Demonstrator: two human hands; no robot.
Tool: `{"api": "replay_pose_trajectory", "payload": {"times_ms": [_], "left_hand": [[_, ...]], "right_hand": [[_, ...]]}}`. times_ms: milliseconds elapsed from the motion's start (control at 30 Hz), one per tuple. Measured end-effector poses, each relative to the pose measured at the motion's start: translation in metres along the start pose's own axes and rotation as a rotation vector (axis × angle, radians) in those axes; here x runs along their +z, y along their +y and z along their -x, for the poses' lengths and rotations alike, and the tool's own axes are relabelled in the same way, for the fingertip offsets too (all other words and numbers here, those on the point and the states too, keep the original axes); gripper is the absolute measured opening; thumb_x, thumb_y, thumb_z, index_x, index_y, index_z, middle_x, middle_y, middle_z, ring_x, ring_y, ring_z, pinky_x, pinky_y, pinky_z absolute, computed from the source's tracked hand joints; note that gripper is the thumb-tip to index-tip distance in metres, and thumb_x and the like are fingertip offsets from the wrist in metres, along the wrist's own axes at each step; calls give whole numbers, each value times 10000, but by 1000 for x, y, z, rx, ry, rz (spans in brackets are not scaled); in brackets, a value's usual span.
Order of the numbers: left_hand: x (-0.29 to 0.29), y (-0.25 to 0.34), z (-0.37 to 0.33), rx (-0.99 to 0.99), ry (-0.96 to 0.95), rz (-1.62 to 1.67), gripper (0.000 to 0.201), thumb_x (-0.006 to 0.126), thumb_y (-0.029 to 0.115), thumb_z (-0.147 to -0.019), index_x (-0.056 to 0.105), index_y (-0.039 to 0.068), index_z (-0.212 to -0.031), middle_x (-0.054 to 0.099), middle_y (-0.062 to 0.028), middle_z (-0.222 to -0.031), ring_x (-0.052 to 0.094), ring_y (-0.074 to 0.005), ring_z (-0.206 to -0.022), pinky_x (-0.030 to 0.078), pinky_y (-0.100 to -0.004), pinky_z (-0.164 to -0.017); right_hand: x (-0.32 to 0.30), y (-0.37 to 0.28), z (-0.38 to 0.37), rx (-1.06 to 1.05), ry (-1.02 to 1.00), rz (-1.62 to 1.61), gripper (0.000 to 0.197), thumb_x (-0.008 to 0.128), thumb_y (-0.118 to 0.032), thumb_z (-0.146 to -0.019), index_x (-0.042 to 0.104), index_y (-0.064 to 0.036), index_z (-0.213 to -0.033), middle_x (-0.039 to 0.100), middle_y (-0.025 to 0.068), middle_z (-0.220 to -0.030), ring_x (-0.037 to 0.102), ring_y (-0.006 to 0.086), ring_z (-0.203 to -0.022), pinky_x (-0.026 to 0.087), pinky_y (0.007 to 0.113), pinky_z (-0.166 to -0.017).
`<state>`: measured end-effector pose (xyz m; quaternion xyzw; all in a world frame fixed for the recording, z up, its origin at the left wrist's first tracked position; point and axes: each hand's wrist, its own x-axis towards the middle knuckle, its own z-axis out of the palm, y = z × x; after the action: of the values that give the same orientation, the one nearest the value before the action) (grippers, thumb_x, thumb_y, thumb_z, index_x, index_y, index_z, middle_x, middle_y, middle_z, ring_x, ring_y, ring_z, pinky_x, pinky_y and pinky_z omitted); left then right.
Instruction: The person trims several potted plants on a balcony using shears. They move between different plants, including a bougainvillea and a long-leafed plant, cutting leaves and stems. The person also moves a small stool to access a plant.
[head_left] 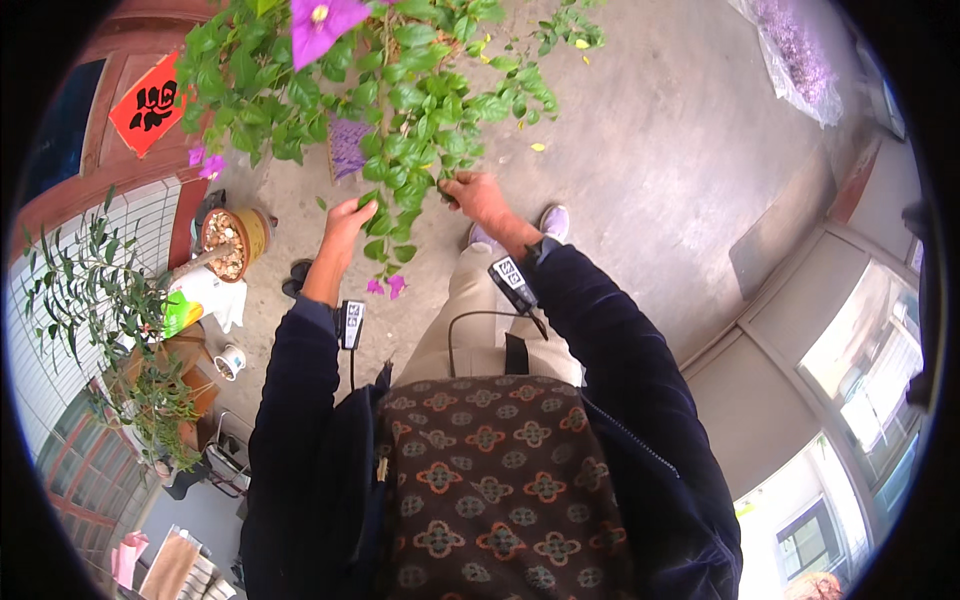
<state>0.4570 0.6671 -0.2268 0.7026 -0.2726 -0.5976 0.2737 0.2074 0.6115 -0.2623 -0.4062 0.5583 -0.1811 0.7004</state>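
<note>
A leafy bougainvillea branch (400, 130) with green leaves hangs down in front of me. It bears a large purple flower (325, 25) at the top and small pink-purple blooms (396, 286) at its lower tip. On the left side of the hanging stem, my left hand (347, 220) is closed, with a green leaf (368, 203) between its fingertips. Across the stem, my right hand (480, 198) pinches at the foliage, its thumb and fingers closed on a dark green leaf (446, 192). Foliage partly covers the fingertips of both hands.
On the left stand a potted tree in a yellow-brown pot (252, 232) with pale stones, a white cup (230, 362) and a cardboard box (190, 375). A plastic-wrapped purple bunch (795, 55) lies far right. Fallen leaves (538, 148) dot the concrete floor (660, 160).
</note>
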Motion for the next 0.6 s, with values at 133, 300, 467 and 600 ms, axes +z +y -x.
{"api": "replay_pose_trajectory", "payload": {"times_ms": [133,300,467,600], "left_hand": [[-3,-4,8,-59,127,59,204,623,135,-881,650,13,-1043,650,2,-922,590,-95,-828,453,-242,-748],[-1,-4,21,-52,244,173,183,618,129,-888,641,-3,-1012,656,-23,-895,609,-108,-761,484,-246,-686],[7,1,36,-40,358,202,196,621,132,-892,649,-13,-1020,659,-12,-895,594,-81,-751,465,-230,-672],[1,0,42,-58,412,175,187,612,122,-894,645,-15,-1017,658,-14,-899,589,-80,-746,462,-225,-681]], "right_hand": [[-29,-9,5,30,-66,-115,247,617,-217,-865,674,23,-850,664,61,-689,594,103,-563,492,248,-560],[-83,-2,3,88,-213,-154,202,616,-166,-852,674,28,-851,665,63,-705,603,104,-589,502,233,-568],[-158,-6,-47,0,132,96,323,535,-296,-869,687,-11,-892,677,102,-723,652,174,-649,513,320,-656],[-162,-45,-97,-260,343,455,383,617,-385,-825,665,-40,-985,676,148,-866,640,329,-831,500,407,-761]]}}
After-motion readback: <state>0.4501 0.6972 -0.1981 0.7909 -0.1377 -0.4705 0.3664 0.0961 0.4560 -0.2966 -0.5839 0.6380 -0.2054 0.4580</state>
